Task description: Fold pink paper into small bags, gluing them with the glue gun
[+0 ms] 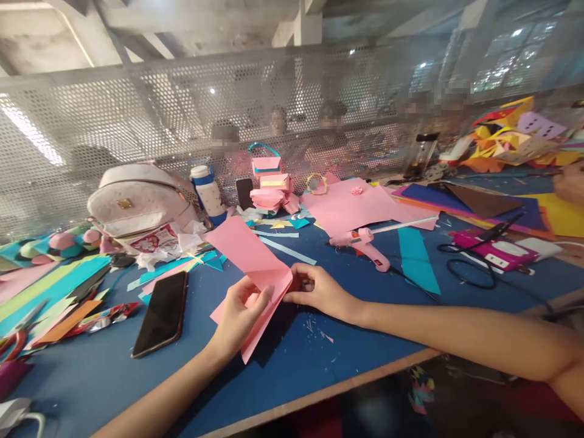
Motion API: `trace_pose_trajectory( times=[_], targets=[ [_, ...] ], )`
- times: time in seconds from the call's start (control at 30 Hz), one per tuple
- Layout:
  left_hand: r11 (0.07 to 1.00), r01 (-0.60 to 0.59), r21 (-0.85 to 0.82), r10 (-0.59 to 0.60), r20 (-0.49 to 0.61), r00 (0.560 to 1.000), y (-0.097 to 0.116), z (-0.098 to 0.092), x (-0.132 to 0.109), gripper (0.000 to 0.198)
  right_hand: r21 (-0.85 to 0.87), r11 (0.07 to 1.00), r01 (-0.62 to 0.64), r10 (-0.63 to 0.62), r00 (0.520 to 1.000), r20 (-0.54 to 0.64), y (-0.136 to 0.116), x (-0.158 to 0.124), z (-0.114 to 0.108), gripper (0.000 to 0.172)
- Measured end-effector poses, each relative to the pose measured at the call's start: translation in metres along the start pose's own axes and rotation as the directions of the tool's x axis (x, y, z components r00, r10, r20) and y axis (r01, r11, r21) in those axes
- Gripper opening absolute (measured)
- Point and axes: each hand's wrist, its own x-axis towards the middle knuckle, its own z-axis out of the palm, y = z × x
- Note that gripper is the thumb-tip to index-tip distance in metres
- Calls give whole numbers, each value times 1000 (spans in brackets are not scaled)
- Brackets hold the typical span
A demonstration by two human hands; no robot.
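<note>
A folded sheet of pink paper [244, 246] is held just above the blue table, in front of me. My left hand [246, 304] grips it near its lower middle, thumb on top. At the paper's right corner, my right hand [314, 286] pinches the edge between thumb and fingers. One long flap points up and left, while another part hangs down toward me. To the right of my right hand lies a pink glue gun [360, 243] with a glue stick in its back. Tiny paper scraps [319, 334] dot the table below the hands.
A black phone [162, 313] lies left of my left hand. Behind it stand a white backpack [141, 204] and a bottle [207, 194]. Folded pink paper pieces [271, 188] stand before a perforated metal screen [159, 115]. A pink power strip [497, 249] with cables is at right.
</note>
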Motion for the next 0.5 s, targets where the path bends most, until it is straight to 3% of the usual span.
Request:
trace_pose_trajectory(
  times=[0.5],
  targets=[
    [985,40,167,-34,-42,999,1,3,-3,30,80,997,-22,20,999,27,-1,-2,0,33]
  ],
)
